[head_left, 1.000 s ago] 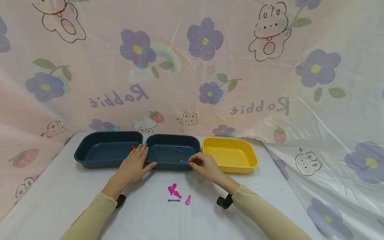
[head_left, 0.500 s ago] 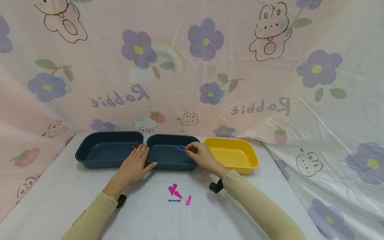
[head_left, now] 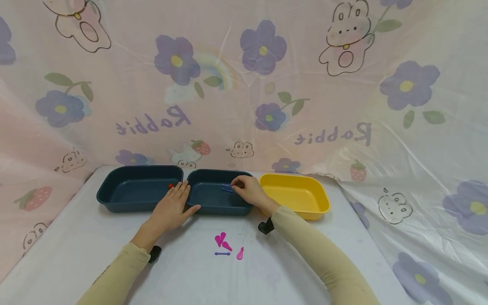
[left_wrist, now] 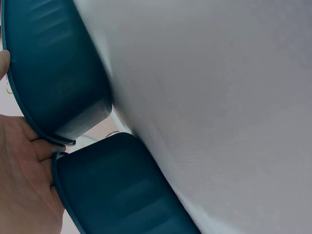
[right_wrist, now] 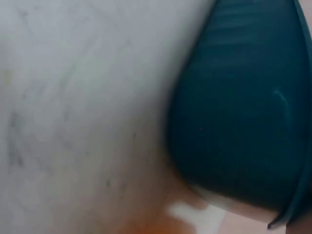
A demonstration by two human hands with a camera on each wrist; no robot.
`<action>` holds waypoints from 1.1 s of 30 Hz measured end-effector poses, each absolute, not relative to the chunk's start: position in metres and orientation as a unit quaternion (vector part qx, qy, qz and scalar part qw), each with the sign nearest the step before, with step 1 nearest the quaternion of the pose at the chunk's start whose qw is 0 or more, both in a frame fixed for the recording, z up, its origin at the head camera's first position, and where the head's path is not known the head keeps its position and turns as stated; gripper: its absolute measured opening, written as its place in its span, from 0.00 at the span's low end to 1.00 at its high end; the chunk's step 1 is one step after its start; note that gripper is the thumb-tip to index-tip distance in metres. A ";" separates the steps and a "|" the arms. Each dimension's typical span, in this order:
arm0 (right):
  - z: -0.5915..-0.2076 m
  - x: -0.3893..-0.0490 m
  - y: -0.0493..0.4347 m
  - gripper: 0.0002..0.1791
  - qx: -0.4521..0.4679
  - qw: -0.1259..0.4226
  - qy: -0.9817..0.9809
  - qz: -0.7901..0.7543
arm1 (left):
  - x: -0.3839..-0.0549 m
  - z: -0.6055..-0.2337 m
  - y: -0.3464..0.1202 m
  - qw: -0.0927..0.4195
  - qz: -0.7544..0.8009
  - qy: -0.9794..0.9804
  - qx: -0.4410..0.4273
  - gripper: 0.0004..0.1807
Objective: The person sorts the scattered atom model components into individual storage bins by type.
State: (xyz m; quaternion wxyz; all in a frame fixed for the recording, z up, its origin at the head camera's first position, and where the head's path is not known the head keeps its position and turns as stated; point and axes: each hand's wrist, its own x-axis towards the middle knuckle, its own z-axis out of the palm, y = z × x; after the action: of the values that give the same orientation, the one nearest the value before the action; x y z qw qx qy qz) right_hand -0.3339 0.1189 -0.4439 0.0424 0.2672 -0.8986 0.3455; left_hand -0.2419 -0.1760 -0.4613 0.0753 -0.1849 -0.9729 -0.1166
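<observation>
My right hand (head_left: 250, 190) reaches over the right part of the dark blue middle tray (head_left: 219, 210), thumb and fingertips pinched together around a small purple stick, mostly hidden by the fingers. Beside the fingertips another thin purple stick (head_left: 227, 190) lies on the tray floor. My left hand (head_left: 171, 210) rests with outstretched fingers over the meeting rims of the middle tray and the dark blue left tray (head_left: 129, 207). In the left wrist view, the left palm (left_wrist: 27, 175) lies against both rims. No fingertips show in the right wrist view.
Just left of my left fingertips, a small red object (head_left: 170, 186) sits in the left tray. A yellow tray (head_left: 295, 215) stands to the right. Nearer on the white tabletop lie several pink teardrop-shaped pieces (head_left: 226, 246) and a purple stick with knobbed ends (head_left: 222, 253).
My right hand has moved farther back and slightly left inside the middle tray, carrying the purple stick close to the others there. My left hand has stayed in place.
</observation>
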 end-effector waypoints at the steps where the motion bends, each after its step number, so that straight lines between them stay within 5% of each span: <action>1: -0.444 -0.336 0.118 0.05 0.266 0.041 -0.900 0.344 | -0.242 -0.461 -0.176 0.075 -0.116 -0.973 -0.185 0.47; 33: -0.441 -0.330 0.116 0.08 0.262 0.054 -0.909 0.320 | -0.243 -0.462 -0.177 0.069 -0.120 -0.973 -0.183 0.48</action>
State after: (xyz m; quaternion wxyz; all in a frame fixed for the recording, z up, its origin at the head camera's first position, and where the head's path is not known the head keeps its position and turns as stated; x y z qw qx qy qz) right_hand -0.3302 0.1159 -0.4406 0.0539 0.2616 -0.9090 0.3200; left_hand -0.2427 -0.1766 -0.4616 0.0695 -0.1827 -0.9733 -0.1202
